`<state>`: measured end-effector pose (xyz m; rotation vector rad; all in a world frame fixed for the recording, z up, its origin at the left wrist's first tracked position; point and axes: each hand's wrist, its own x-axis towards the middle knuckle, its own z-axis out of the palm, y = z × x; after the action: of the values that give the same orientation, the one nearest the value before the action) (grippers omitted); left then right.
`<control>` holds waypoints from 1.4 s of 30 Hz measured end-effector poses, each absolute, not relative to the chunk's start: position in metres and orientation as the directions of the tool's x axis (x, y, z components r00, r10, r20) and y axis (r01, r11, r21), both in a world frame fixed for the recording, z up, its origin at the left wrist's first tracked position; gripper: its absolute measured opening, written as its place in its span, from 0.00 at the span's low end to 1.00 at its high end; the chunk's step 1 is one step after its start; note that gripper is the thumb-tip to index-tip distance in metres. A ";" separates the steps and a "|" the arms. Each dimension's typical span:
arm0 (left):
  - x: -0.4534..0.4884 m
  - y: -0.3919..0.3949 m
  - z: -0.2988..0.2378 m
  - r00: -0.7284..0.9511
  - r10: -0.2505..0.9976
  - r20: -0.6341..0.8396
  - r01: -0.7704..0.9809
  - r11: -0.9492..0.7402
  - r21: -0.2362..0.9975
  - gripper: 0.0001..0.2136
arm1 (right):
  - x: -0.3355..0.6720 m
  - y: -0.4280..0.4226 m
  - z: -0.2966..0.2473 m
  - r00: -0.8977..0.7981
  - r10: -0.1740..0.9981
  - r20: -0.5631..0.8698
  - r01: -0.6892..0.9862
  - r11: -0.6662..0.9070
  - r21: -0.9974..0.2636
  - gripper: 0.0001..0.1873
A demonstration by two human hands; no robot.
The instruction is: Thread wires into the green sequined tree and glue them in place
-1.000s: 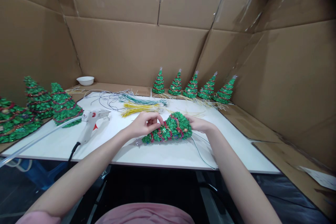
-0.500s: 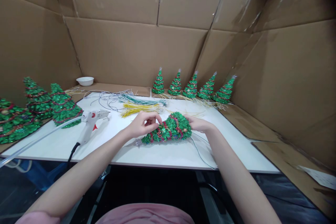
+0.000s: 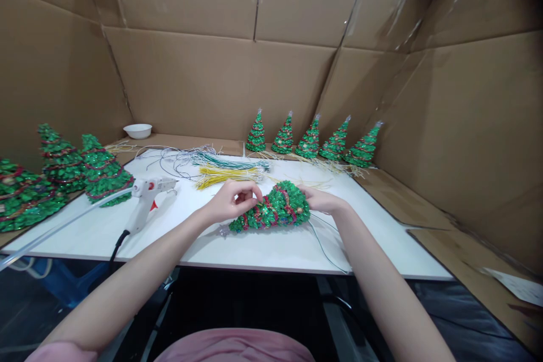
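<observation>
A small green tinsel Christmas tree (image 3: 275, 209) with red garland lies on its side over the white table (image 3: 263, 251), its star tip pointing left. My right hand (image 3: 321, 200) grips the tree at its base, the fingertips hidden behind and under it. The fingers of my left hand (image 3: 235, 201) are pinched together against the upper side of the tree, around its middle. Whatever lies in that pinch is too small to make out. Thin wires (image 3: 320, 243) trail from the base toward the table's front edge.
A white hot glue gun (image 3: 146, 198) stands at left beside several larger trees (image 3: 106, 172). Bundles of yellow wires (image 3: 229, 175) and green wires (image 3: 231, 163) lie behind my hands. Several star-topped trees (image 3: 307, 138) line the back. Cardboard walls (image 3: 190, 79) surround the table; a white bowl (image 3: 138, 131) sits back left.
</observation>
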<state>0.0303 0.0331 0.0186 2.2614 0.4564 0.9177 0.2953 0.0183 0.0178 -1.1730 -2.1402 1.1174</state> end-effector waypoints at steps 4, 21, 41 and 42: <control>0.031 0.033 0.020 0.701 0.528 0.478 0.083 -0.727 0.682 0.05 | 0.296 0.018 0.017 -0.537 0.844 0.006 0.474 0.307 -0.825 0.20; 0.029 0.033 0.018 0.713 0.522 0.467 0.088 -0.728 0.679 0.05 | 0.301 0.022 0.012 -0.554 0.832 -0.012 0.471 0.302 -0.829 0.21; 0.029 0.033 0.019 0.702 0.525 0.482 0.065 -0.721 0.690 0.06 | 0.300 0.021 0.013 -0.542 0.839 -0.045 0.488 0.270 -0.830 0.22; 0.029 0.033 0.018 0.702 0.525 0.481 0.065 -0.721 0.690 0.06 | 0.300 0.021 0.013 -0.542 0.839 -0.044 0.487 0.271 -0.831 0.23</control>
<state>0.0292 0.0333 0.0185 2.2487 0.4479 0.9033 0.3005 0.0210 0.0128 -1.1992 -2.1409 1.1772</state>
